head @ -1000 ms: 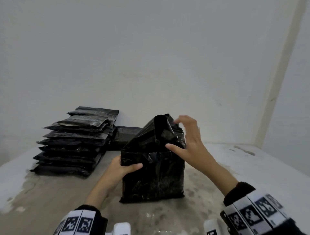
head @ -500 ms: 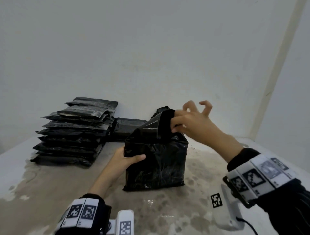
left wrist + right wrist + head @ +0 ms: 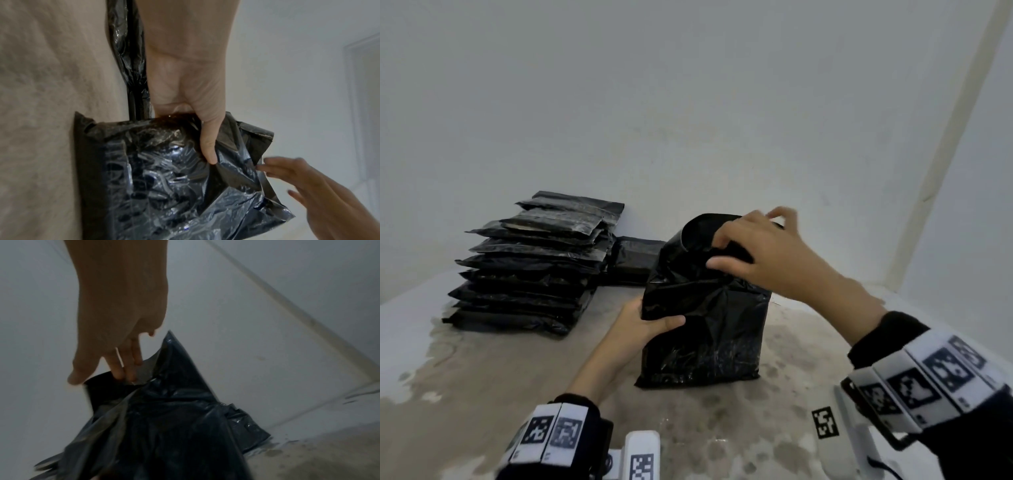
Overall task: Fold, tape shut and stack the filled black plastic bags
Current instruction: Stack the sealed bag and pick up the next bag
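My right hand (image 3: pixel 767 255) pinched the upright bag (image 3: pixel 705 329)'s loose top directly above where my left hand (image 3: pixel 643 329) gripped its side.

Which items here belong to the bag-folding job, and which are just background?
Job:
- upright black bag, left hand gripping its side
- loose bag top, right hand pinching it
- stack of finished bags
- flat bag behind

Background:
- stained tabletop
- white wall

Left hand (image 3: pixel 643 329) grips; right hand (image 3: pixel 763 253) pinches above.
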